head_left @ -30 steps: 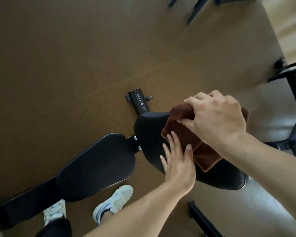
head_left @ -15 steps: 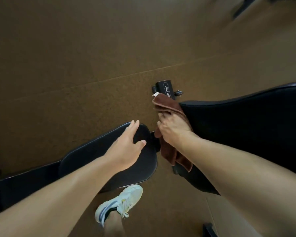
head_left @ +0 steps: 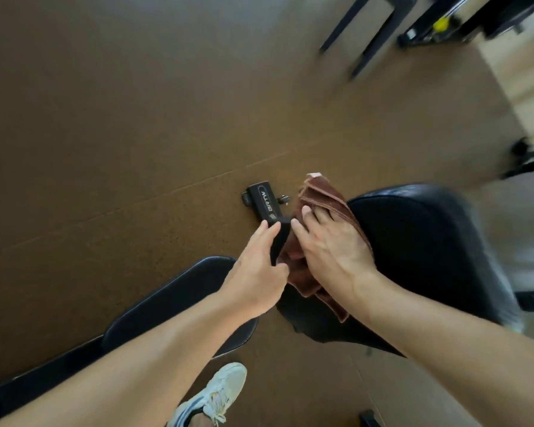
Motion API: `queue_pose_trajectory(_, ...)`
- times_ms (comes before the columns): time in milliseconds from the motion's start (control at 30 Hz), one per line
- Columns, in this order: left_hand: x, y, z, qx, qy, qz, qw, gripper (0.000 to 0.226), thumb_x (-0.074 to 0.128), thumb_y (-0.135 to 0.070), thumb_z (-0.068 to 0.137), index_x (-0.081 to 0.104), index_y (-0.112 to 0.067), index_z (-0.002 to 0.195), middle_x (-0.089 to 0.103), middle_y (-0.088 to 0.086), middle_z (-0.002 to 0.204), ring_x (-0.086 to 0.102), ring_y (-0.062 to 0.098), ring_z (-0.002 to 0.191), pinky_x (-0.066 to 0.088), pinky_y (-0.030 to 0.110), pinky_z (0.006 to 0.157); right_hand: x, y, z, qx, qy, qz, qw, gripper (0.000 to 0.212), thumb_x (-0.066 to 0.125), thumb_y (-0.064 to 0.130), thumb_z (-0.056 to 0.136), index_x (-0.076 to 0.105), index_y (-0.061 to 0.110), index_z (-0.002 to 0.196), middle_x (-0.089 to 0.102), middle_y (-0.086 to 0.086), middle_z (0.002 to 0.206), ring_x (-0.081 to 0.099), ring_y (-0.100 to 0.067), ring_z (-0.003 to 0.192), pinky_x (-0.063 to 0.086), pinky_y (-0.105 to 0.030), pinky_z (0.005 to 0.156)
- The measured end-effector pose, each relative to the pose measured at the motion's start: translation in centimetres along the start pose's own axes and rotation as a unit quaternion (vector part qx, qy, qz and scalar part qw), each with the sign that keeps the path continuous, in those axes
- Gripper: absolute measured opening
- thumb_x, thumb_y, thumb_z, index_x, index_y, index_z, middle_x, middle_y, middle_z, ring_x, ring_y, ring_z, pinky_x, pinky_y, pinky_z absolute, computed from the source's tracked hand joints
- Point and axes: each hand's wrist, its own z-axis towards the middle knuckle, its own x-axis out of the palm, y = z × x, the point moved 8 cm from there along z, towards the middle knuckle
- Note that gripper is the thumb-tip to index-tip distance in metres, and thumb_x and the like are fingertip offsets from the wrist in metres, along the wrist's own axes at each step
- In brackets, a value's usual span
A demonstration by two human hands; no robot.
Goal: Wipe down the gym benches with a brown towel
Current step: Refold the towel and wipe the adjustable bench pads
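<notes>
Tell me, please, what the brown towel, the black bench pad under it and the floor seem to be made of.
Brown towel: soft woven cloth, probably microfibre or terry; matte, it folds in layers.
Black bench pad: padded vinyl or leather-like cover, to judge by its smooth, slightly glossy sheen and rounded edge.
Floor: speckled brown, matte, perhaps rubber or cork tiles; thin seams show.

a gym (padded bench (head_left: pixel 429 241), rubber floor (head_left: pixel 121 118))

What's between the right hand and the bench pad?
In the head view, the brown towel lies between them: the right hand presses it with spread fingers against the edge of the large black pad.
</notes>
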Motion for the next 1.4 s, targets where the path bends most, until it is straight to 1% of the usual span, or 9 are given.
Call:
queue_pose_trajectory(100, 1.2, -6.9, -1.4, 0.054, 0.012, -0.005, 0.998, 0.079, 0.052, -0.008, 0.100, 0.015, -0.037, 0.163, 0.003, -0.017, 0.171, 0.007, 0.010, 0.158, 0.022, 0.047, 0.128, -3.5, -3.8, -5.3, 0.039, -0.075, 0.011, 0.996, 0.059, 0.048, 0.028, 0.101, 0.044, 0.011, 0.157, 0.035, -0.018, 0.166, 0.029, -0.036, 0.155, 0.005, -0.049, 0.126)
queue_pose_trajectory(167, 2.0, -10.5, -2.4, 0.086, 0.022, -0.016, 0.996, 0.080, 0.050, -0.007, 0.099, 0.015, -0.037, 0.163, 0.002, -0.019, 0.171, 0.005, 0.009, 0.158, 0.023, 0.046, 0.127, -4.9, -7.3, -9.1, 0.105, -0.150, 0.080, 0.980, 0.055, 0.051, 0.033, 0.097, 0.056, 0.017, 0.150, 0.048, -0.014, 0.159, 0.041, -0.038, 0.147, 0.021, -0.059, 0.121)
queue_pose_trajectory(300, 4.3, -14.5, -3.7, 0.120, 0.059, 0.004, 0.991, 0.084, 0.048, -0.004, 0.096, 0.010, -0.037, 0.164, -0.005, -0.024, 0.169, -0.002, 0.007, 0.158, 0.029, 0.045, 0.125, -3.6, -11.4, -16.0, 0.231, -0.223, 0.291, 0.901, 0.069, 0.061, 0.022, 0.099, 0.036, 0.035, 0.162, 0.037, -0.005, 0.167, 0.041, -0.032, 0.151, 0.060, -0.053, 0.092)
queue_pose_trajectory(500, 5.6, -16.4, -4.7, 0.108, 0.070, 0.148, 0.981, 0.098, 0.049, -0.005, 0.088, -0.008, -0.026, 0.164, -0.017, -0.007, 0.171, -0.002, 0.018, 0.159, 0.011, 0.040, 0.130, -1.0, -11.1, -15.6, 0.285, -0.168, 0.409, 0.850, 0.094, 0.065, 0.051, 0.093, 0.005, 0.041, 0.164, 0.009, 0.004, 0.175, 0.028, -0.024, 0.156, 0.045, -0.048, 0.114)
queue_pose_trajectory(833, 3.6, -16.5, -3.2, 0.105, 0.037, 0.148, 0.983, 0.089, 0.045, -0.005, 0.086, 0.012, -0.030, 0.165, 0.011, -0.009, 0.172, 0.016, 0.014, 0.157, 0.006, 0.035, 0.128, -2.4, -13.3, -11.4, 0.258, -0.114, 0.402, 0.871, 0.077, 0.066, 0.064, 0.088, 0.034, 0.042, 0.154, 0.028, 0.016, 0.162, 0.049, -0.016, 0.130, 0.056, -0.045, 0.087)
queue_pose_trajectory(1067, 5.8, -14.3, -3.5, 0.150, -0.223, 0.071, 0.961, 0.061, 0.040, -0.010, 0.099, 0.034, -0.012, 0.160, 0.049, -0.001, 0.158, 0.042, 0.009, 0.146, 0.024, 0.039, 0.126, -2.8, -13.5, -9.7, 0.202, -0.132, 0.391, 0.888, 0.060, 0.064, 0.049, 0.091, 0.051, 0.040, 0.148, 0.046, 0.018, 0.155, 0.054, -0.018, 0.121, 0.050, -0.040, 0.084)
queue_pose_trajectory(1200, 10.2, -10.2, -3.3, 0.172, -0.290, 0.025, 0.941, 0.076, 0.050, -0.028, 0.107, 0.005, -0.008, 0.164, 0.022, 0.005, 0.171, 0.024, 0.017, 0.157, 0.028, 0.049, 0.124, -4.1, -12.5, -8.9, 0.108, -0.174, 0.339, 0.918, 0.053, 0.065, 0.041, 0.089, 0.060, 0.036, 0.142, 0.060, 0.014, 0.145, 0.050, -0.021, 0.135, 0.049, -0.043, 0.099)
queue_pose_trajectory(1300, 12.8, -7.2, -3.5, 0.118, -0.335, -0.051, 0.934, 0.063, 0.036, -0.029, 0.113, 0.004, -0.019, 0.166, 0.007, -0.005, 0.174, 0.007, 0.009, 0.159, 0.021, 0.049, 0.128, -5.6, -10.6, -7.6, 0.002, -0.210, 0.206, 0.956, 0.037, 0.053, 0.041, 0.092, 0.071, 0.036, 0.123, 0.069, 0.009, 0.133, 0.056, -0.026, 0.130, 0.042, -0.047, 0.106)
queue_pose_trajectory(1400, 13.8, -5.2, -3.8, 0.057, -0.333, -0.139, 0.931, 0.059, 0.018, -0.053, 0.109, 0.008, -0.035, 0.164, 0.017, -0.013, 0.171, 0.015, 0.002, 0.156, 0.025, 0.045, 0.127, -5.5, -6.9, -5.4, -0.115, -0.118, 0.066, 0.984, 0.031, 0.044, 0.039, 0.103, 0.068, 0.029, 0.119, 0.064, 0.003, 0.130, 0.054, -0.026, 0.124, 0.038, -0.044, 0.098)
